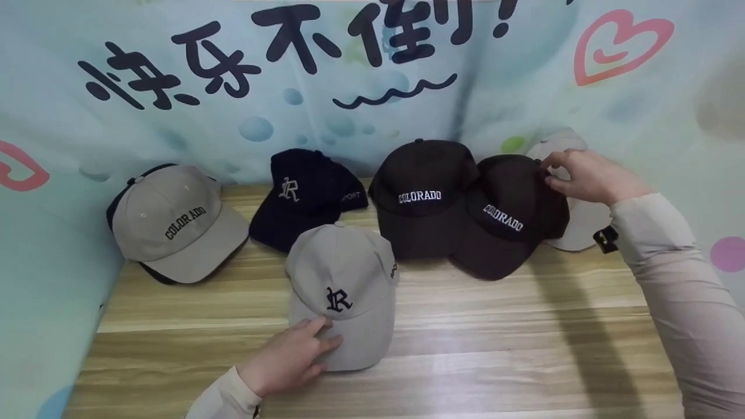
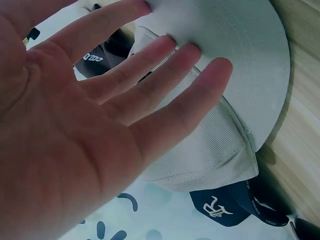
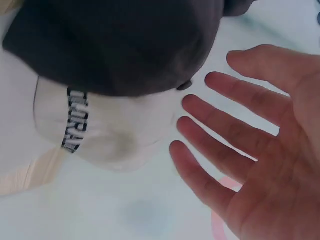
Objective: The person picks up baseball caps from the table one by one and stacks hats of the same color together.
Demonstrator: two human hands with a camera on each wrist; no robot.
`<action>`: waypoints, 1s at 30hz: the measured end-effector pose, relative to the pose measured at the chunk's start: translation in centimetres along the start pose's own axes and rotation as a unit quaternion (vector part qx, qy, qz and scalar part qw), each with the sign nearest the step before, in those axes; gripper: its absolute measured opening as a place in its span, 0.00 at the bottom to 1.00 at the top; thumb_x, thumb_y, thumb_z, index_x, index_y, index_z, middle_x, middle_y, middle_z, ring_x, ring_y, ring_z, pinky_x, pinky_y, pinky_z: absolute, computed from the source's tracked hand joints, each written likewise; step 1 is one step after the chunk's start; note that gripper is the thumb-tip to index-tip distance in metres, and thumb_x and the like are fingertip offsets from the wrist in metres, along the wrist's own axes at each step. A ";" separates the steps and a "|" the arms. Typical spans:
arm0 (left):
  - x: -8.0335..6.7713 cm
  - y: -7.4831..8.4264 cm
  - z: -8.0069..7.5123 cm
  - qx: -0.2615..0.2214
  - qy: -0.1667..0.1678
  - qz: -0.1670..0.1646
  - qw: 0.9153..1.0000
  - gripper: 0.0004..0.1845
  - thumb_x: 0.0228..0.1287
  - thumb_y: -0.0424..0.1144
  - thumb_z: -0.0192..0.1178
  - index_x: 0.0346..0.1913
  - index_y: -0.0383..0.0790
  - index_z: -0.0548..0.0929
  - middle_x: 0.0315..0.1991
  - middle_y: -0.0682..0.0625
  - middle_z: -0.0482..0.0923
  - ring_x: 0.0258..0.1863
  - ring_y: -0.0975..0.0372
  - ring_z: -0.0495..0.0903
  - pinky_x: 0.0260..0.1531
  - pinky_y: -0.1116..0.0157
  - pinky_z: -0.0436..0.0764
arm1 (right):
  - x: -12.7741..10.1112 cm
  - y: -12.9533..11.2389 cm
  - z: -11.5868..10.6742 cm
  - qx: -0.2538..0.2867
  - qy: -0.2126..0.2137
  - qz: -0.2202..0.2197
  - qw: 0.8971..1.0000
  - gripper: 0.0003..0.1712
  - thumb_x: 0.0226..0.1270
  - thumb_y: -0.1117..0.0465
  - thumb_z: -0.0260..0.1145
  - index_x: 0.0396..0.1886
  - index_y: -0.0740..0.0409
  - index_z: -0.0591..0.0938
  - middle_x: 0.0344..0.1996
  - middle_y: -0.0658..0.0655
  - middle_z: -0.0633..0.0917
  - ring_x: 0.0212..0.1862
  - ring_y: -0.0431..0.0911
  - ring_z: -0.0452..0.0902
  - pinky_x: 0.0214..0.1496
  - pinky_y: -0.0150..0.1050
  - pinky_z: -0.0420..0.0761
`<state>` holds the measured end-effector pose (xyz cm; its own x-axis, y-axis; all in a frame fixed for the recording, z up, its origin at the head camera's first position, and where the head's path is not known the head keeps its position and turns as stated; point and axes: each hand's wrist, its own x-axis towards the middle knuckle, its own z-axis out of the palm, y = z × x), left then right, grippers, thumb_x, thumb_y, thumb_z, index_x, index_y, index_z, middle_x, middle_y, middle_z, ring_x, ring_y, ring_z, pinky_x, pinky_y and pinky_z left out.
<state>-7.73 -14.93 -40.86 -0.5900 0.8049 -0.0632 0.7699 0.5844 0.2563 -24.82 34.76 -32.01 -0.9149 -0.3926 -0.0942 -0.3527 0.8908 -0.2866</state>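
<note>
Evidently caps are being sorted. At left, the grey R cap (image 1: 343,291) on the wooden table (image 1: 524,349) is pressed at its brim by the left hand (image 1: 288,361), fingers straight and slightly apart. At right, the right hand (image 1: 588,174), fingers spread, is held at the crown of the brown Colorado cap (image 1: 512,221); a firm grasp is judged needed next. Only in the right wrist view is the white cap (image 3: 110,135) beneath it seen clearly.

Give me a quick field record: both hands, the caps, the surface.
left hand: open, fingers resting on the brim of the grey R cap
right hand: open, fingers at the crown of the right brown COLORADO cap
under that cap: white cap, partly hidden
other caps: beige COLORADO cap, navy R cap, brown COLORADO cap
surface: wooden table
</note>
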 end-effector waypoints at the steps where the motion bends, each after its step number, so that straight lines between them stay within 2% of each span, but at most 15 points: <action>1: 0.1 0.0 0.0 0.000 0.003 0.002 1.000 0.21 0.52 0.34 0.69 0.51 0.32 0.84 0.50 0.37 0.71 0.42 0.48 0.77 0.42 0.55 0.79 | 0.2 0.2 -0.1 -0.006 0.003 0.005 1.000 0.16 0.64 0.69 0.59 0.51 0.74 0.77 0.47 0.75 0.77 0.48 0.67 0.74 0.49 0.61 0.71; 5: 0.3 -0.1 -0.1 -0.002 0.013 0.007 1.000 0.20 0.50 0.32 0.69 0.49 0.31 0.85 0.48 0.38 0.72 0.40 0.49 0.78 0.41 0.56 0.79 | 1.1 1.0 0.1 -0.031 0.028 0.032 0.999 0.18 0.64 0.69 0.57 0.52 0.73 0.75 0.50 0.75 0.75 0.49 0.69 0.71 0.48 0.62 0.70; 9: 0.7 0.0 0.0 -0.002 -0.002 -0.005 1.000 0.18 0.52 0.33 0.69 0.48 0.33 0.86 0.47 0.40 0.72 0.38 0.49 0.78 0.39 0.56 0.80 | 2.3 1.5 0.8 -0.044 0.058 0.058 0.996 0.17 0.70 0.66 0.53 0.54 0.71 0.75 0.53 0.74 0.72 0.52 0.71 0.68 0.49 0.64 0.69; 12: 1.2 0.3 0.1 0.008 -0.004 -0.013 1.000 0.14 0.54 0.34 0.68 0.44 0.33 0.86 0.45 0.40 0.74 0.35 0.49 0.79 0.36 0.56 0.80 | 3.1 1.9 1.2 -0.062 0.063 0.070 0.994 0.18 0.73 0.65 0.50 0.56 0.70 0.74 0.55 0.75 0.70 0.55 0.73 0.64 0.51 0.66 0.67; 17: 1.8 0.5 0.3 0.019 0.011 -0.021 1.000 0.08 0.56 0.34 0.66 0.37 0.33 0.86 0.40 0.40 0.75 0.28 0.50 0.79 0.29 0.57 0.81 | 4.0 2.4 1.6 -0.080 0.044 0.095 0.991 0.20 0.75 0.65 0.44 0.61 0.68 0.71 0.60 0.76 0.66 0.58 0.76 0.58 0.54 0.71 0.62; 23: 2.2 0.4 0.5 0.015 0.028 -0.023 0.999 0.04 0.56 0.33 0.65 0.30 0.34 0.85 0.35 0.42 0.76 0.25 0.52 0.79 0.25 0.58 0.80 | 5.0 1.9 2.1 -0.092 -0.016 0.113 0.989 0.26 0.67 0.73 0.50 0.66 0.67 0.68 0.68 0.72 0.60 0.68 0.70 0.48 0.60 0.71 0.52; 26: 2.3 0.3 0.4 0.014 0.028 -0.013 0.999 0.04 0.56 0.33 0.65 0.26 0.37 0.83 0.33 0.43 0.75 0.22 0.54 0.77 0.23 0.60 0.78 | 5.4 1.5 2.1 -0.121 -0.036 0.119 0.985 0.24 0.66 0.72 0.52 0.63 0.66 0.71 0.65 0.71 0.65 0.69 0.67 0.51 0.59 0.69 0.55; 30: 2.5 0.1 0.2 0.014 0.031 -0.001 0.999 0.08 0.56 0.32 0.64 0.22 0.41 0.80 0.30 0.46 0.74 0.18 0.58 0.73 0.17 0.63 0.73 | 5.7 0.9 1.7 -0.166 -0.021 0.110 0.980 0.18 0.66 0.70 0.55 0.55 0.67 0.76 0.56 0.71 0.71 0.63 0.67 0.58 0.55 0.68 0.60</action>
<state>-9.04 -12.87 -41.20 -0.6049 0.7963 -0.0043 0.7746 0.5897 0.2285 -29.98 32.91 -34.42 -0.9694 -0.1865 -0.1599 -0.1995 0.9774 0.0694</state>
